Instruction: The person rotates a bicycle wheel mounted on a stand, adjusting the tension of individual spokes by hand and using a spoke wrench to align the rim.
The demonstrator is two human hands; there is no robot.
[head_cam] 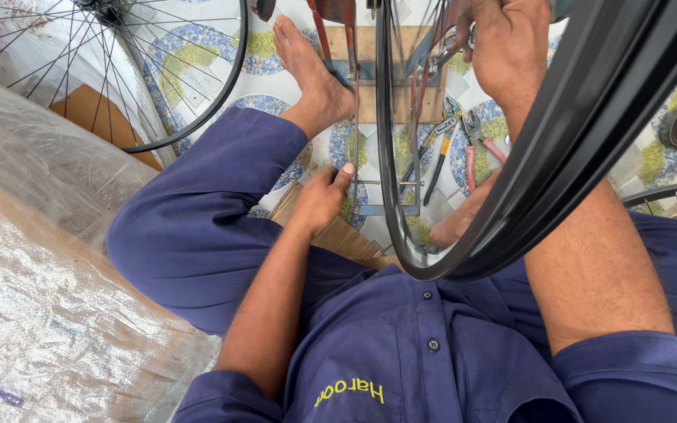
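A bicycle wheel rim [389, 157] with thin spokes stands upright in a metal stand between my legs. My left hand [323, 196] rests low beside the rim, fingers curled, its thumb touching a thin rod near the stand's base. My right hand [507, 47] is raised at the top of the view, closed around a small metal tool against the spokes. A black tyre [589, 133] crosses diagonally in front of my right forearm. I wear a dark blue shirt and trousers.
Pliers with pink handles [472, 149] and a spanner [440, 153] lie on the patterned tile floor. A second spoked wheel [166, 102] leans at the upper left. Plastic-wrapped cardboard [48, 258] fills the left side. My bare foot [311, 70] rests by the stand.
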